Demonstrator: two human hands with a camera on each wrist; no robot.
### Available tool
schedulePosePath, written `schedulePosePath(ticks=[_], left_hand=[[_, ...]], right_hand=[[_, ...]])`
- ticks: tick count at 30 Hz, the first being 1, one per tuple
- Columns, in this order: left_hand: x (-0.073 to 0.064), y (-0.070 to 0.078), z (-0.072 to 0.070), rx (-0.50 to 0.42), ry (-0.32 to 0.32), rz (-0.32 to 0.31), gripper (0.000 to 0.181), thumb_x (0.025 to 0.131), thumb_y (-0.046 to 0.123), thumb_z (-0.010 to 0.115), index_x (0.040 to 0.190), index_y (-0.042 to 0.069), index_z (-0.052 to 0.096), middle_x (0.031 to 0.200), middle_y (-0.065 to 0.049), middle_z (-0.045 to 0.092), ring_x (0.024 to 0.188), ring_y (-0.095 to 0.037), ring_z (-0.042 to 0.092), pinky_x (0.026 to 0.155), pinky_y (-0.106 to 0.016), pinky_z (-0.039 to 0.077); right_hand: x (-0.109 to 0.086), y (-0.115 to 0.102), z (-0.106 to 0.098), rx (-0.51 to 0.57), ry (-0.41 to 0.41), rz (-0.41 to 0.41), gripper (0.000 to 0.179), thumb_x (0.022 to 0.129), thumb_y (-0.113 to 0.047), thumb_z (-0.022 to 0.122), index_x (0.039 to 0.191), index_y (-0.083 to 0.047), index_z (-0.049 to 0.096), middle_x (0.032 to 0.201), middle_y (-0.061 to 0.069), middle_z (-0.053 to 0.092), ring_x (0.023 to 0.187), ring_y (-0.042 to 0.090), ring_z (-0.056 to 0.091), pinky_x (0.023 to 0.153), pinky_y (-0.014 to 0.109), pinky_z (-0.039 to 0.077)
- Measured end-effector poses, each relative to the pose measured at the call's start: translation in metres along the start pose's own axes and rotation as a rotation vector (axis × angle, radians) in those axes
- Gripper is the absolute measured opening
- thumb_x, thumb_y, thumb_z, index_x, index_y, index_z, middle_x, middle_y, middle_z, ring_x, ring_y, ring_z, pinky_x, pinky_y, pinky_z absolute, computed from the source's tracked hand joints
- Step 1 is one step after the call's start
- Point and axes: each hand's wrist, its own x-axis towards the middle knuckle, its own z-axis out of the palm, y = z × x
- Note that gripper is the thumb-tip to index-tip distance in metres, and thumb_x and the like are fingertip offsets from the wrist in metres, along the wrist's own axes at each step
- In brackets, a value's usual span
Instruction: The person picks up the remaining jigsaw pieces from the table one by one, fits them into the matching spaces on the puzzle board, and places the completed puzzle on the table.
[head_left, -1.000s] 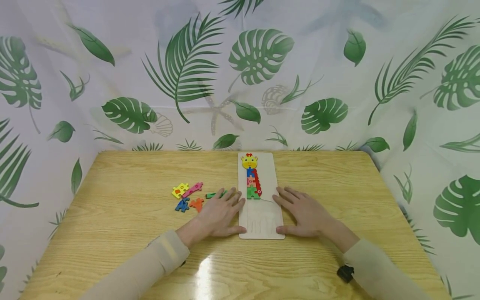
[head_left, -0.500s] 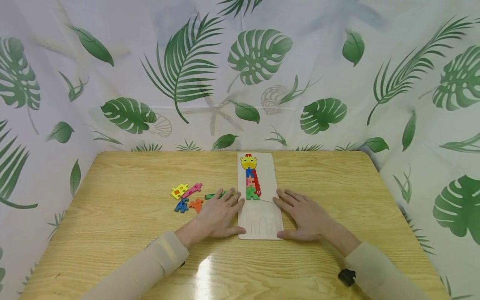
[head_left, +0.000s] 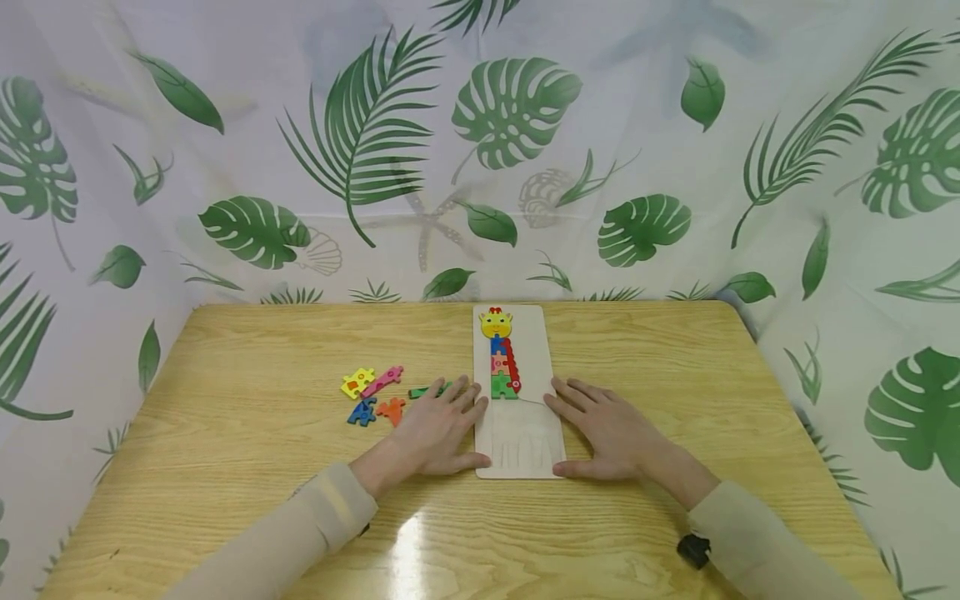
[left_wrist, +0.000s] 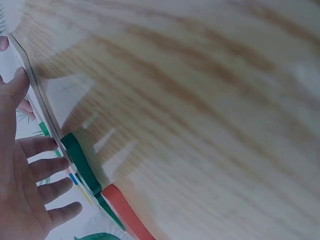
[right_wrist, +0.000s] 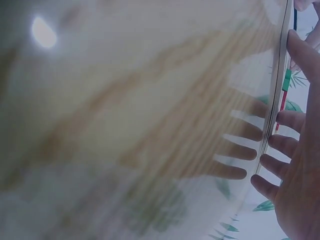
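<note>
A pale wooden puzzle board [head_left: 534, 358] lies lengthwise on the table. On its upper part sit a yellow giraffe head [head_left: 496, 323], blue, pink and green neck pieces [head_left: 500, 364] and a red mane strip [head_left: 512, 367]. The lower part shows a bare recess with leg outlines. My left hand [head_left: 438, 429] rests along the board's left edge, fingers spread and straight. Along the right edge lies my right hand [head_left: 611, 429], fingers extended likewise; the right wrist view shows its fingertips by the board's rim [right_wrist: 272, 107]. A green piece [head_left: 426, 391] is partly hidden behind the left hand.
Left of the left hand lie loose pieces: yellow [head_left: 357, 382], pink [head_left: 384, 380], blue [head_left: 363, 412] and orange [head_left: 392, 410]. The wooden table [head_left: 247, 400] meets a leaf-patterned cloth [head_left: 390, 258] at the back, which also hangs at both sides.
</note>
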Motion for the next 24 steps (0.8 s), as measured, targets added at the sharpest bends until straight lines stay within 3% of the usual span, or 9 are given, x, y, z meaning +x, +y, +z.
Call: schedulePosePath(ticks=[14, 24], left_hand=[[0.0017, -0.0001, -0.0025, 0.012, -0.02, -0.008, 0.092, 0.098, 0.079, 0.044, 0.162, 0.014, 0.043, 0.17, -0.01, 0.039, 0.16, -0.032, 0.037, 0.129, -0.054, 0.034], [0.0015, -0.0008, -0.0026, 0.0, 0.006, -0.003, 0.091, 0.097, 0.079, 0.046, 0.161, 0.014, 0.044, 0.166, -0.015, 0.045, 0.156, -0.035, 0.042, 0.126, -0.055, 0.039]], right_hand=[[0.0014, 0.0026, 0.0004, 0.0, 0.005, -0.003, 0.104, 0.087, -0.087, 0.051, 0.165, -0.019, 0.038, 0.174, 0.01, 0.032, 0.159, 0.039, 0.034, 0.123, 0.063, 0.039], [0.0017, 0.0017, -0.0032, 0.006, -0.015, 0.001, 0.104, 0.088, -0.086, 0.051, 0.165, -0.018, 0.037, 0.175, 0.01, 0.031, 0.16, 0.038, 0.033, 0.123, 0.064, 0.038]])
